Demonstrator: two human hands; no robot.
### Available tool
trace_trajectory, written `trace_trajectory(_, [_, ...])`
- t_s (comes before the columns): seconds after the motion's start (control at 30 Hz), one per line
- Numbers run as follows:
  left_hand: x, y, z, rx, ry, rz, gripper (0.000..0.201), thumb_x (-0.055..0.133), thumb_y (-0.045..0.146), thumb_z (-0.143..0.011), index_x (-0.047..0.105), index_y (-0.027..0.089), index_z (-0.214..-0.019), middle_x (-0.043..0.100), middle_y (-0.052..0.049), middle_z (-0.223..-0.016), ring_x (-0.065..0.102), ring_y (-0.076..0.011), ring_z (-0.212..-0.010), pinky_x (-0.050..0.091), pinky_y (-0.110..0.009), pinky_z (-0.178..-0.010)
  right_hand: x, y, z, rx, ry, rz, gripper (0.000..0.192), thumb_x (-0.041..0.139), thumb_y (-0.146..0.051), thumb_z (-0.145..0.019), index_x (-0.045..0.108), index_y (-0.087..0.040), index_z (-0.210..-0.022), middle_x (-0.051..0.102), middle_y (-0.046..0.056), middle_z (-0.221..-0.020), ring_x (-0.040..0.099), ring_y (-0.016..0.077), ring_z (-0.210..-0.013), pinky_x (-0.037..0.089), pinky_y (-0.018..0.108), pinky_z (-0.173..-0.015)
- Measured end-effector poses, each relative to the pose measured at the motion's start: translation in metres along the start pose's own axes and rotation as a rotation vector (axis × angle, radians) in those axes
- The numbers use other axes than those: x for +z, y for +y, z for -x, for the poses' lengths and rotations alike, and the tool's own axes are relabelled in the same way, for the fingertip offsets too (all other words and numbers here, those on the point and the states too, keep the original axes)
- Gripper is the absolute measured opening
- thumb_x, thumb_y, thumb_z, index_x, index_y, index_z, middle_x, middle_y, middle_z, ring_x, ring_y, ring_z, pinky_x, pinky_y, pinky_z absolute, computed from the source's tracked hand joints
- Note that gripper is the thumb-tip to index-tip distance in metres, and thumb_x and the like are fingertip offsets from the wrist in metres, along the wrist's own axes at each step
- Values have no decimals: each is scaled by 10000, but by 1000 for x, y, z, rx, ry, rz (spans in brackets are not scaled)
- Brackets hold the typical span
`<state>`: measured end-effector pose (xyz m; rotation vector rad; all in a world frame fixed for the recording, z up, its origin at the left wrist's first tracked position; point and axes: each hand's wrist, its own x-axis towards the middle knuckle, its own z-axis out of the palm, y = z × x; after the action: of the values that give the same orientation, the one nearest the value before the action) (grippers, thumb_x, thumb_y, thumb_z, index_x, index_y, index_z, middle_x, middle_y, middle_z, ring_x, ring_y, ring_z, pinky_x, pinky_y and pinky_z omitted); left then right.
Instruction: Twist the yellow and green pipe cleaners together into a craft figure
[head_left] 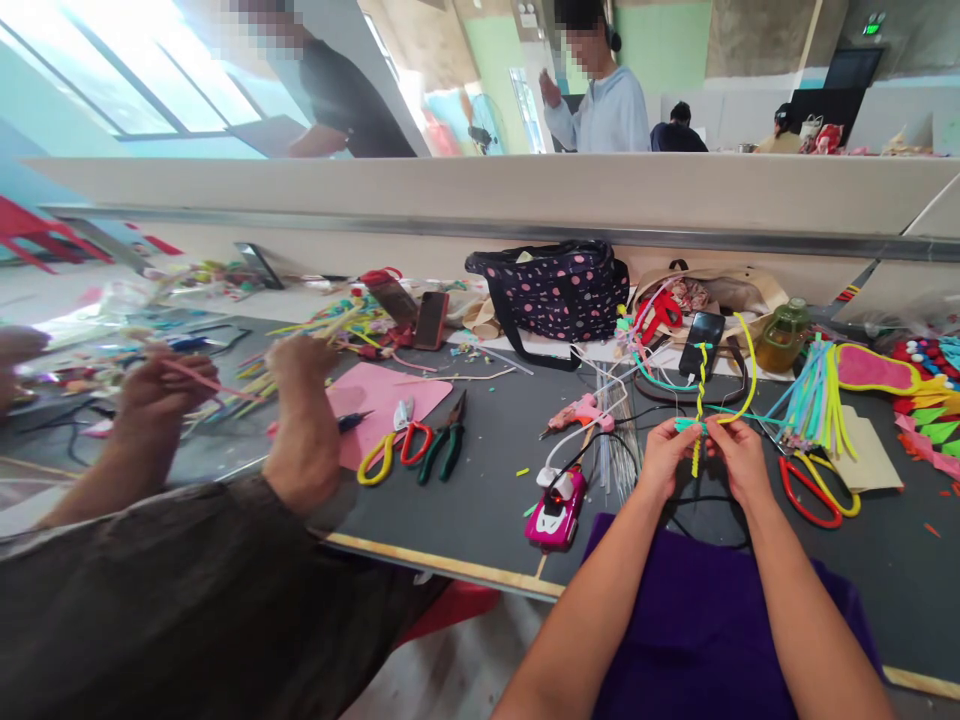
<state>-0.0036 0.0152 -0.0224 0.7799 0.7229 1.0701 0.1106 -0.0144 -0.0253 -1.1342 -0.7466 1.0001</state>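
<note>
Over table edge, both hands [701,455] pinching pipe cleaners [700,400]

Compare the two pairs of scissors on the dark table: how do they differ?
The yellow-and-red scissors lie left of centre beside green-handled pliers, partly on pink paper. The red-and-yellow scissors lie far right, near the right hand, beside the pipe-cleaner bundle. Both lie flat, unheld.

Faces: two people behind the partition [480,190] are blurred out.
Co-worker's hands [161,385]: smeared by motion; thin pink stick barely readable.
Twisted pipe cleaners [700,400]: middle hidden between left hand [664,455] and right hand [739,455].
Far-left clutter: too blurred to identify.
</note>
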Motion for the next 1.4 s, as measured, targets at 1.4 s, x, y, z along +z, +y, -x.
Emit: trace_trajectory(1.4, [-1, -5, 0, -30, -1, 57, 345, 834, 323, -568, 683, 119, -802, 685, -44, -717, 650, -155, -635, 512, -264, -612, -4, -2, -2, -84, 98, 34, 295, 740, -441, -649, 664, -176, -755, 600, -23, -627, 506, 109, -530, 387, 217, -459])
